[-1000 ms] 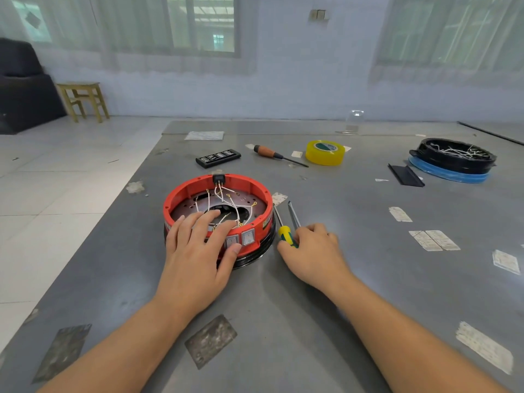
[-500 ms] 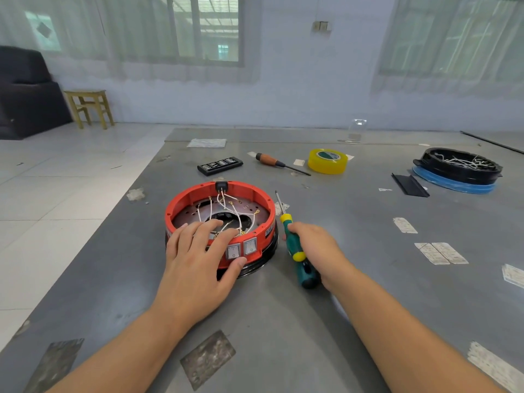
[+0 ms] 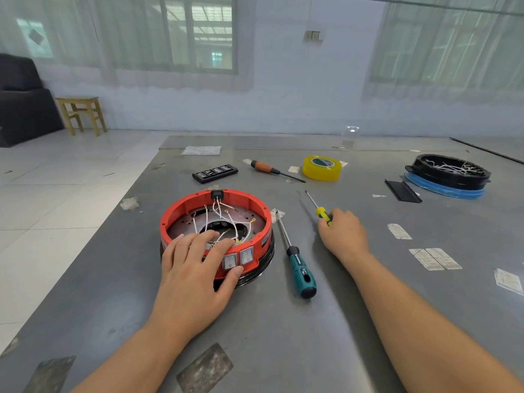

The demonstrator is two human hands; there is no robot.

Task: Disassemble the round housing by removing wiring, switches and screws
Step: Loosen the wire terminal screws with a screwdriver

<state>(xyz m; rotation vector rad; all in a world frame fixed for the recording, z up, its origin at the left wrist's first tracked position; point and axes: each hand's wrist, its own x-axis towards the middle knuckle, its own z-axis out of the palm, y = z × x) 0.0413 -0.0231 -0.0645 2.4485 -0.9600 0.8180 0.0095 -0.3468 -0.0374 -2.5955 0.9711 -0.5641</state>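
Hands split the work: left hand point(image 3: 195, 268) lies spread over the near rim of the red housing point(image 3: 217, 236) at centre frame; right hand point(image 3: 341, 234) grips the yellow screwdriver point(image 3: 319, 208) on the counter point(image 3: 283, 336). Tool selection seems underway; next, seat its tip on a screw inside.

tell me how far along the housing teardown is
Early. Done: the red round housing lies open on the table. In hand: left hand rests on its rim, right hand grips the yellow-handled screwdriver; the teal screwdriver lies idle. Left: white wires attached, both rocker switches still mounted.
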